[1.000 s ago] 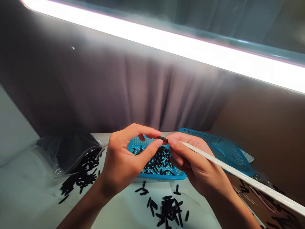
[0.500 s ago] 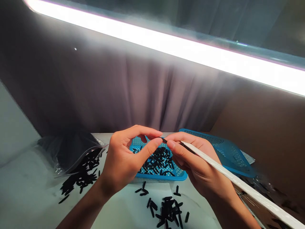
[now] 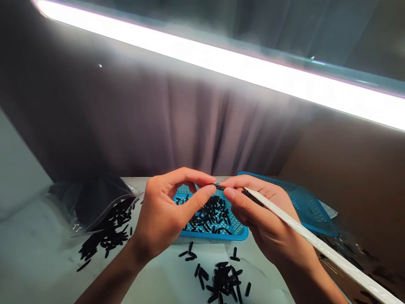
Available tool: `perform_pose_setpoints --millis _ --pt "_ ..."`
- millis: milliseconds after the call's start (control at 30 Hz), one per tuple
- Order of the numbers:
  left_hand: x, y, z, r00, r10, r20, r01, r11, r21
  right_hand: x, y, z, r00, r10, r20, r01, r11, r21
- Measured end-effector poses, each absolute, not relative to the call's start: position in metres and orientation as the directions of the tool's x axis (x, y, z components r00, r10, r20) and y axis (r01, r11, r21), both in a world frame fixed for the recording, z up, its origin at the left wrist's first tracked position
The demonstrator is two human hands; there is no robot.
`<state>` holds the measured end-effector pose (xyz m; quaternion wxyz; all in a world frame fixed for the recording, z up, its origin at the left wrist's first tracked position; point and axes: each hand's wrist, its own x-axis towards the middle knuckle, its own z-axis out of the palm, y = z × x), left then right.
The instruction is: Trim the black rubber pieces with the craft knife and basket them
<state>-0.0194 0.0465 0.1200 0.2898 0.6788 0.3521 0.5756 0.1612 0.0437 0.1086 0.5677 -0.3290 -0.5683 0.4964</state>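
Between the fingertips of both hands is a small black piece (image 3: 219, 186). My left hand (image 3: 172, 207) pinches its left end with thumb and forefinger. The right end is pinched by my right hand (image 3: 262, 207), thumb below and forefinger above. Another dark slim part lies along my right hand beside a long white strip (image 3: 303, 230), which runs over the wrist to the lower right. Behind and below the hands, a blue basket (image 3: 243, 234) holds many black pieces (image 3: 210, 213). A loose pile of black pieces (image 3: 224, 278) lies nearer on the table.
A clear bag (image 3: 98, 202) spills black pieces at the left. Another blue basket (image 3: 311, 211) is tilted at the right, near plastic wrapping. A bright lamp (image 3: 221, 57) crosses above, before a grey curtain (image 3: 193, 122).
The black piece between the fingertips shows slightly more and lies more level. My right hand has shifted slightly to the right; my left hand has barely moved.
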Motion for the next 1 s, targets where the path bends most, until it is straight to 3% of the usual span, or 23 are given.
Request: perform_pose_setpoints --millis 333,567,833,1000 --pt "-0.0198 0.0451 0.1222 0.102 0.834 0.542 0.157 -0.552 0.819 0.1619 0.0442 0.1092 -0.106 0.952 0.289 -0.187 0.266 -0.946" --pt "-0.0191 0.0460 0.1228 0.109 0.847 0.521 0.132 -0.532 0.837 0.1603 0.0433 0.1097 -0.156 0.953 0.261 -0.284 0.209 -0.936" --pt "-0.0198 0.0485 0.1213 0.208 0.874 0.440 -0.088 -0.431 0.898 0.1594 0.0485 0.1097 -0.474 0.877 0.077 -0.548 -0.226 -0.805" --pt "-0.0180 0.0531 0.1190 0.280 0.861 0.424 -0.240 -0.364 0.900 0.1569 0.0501 0.1053 -0.596 0.799 0.078 -0.597 -0.376 -0.709"
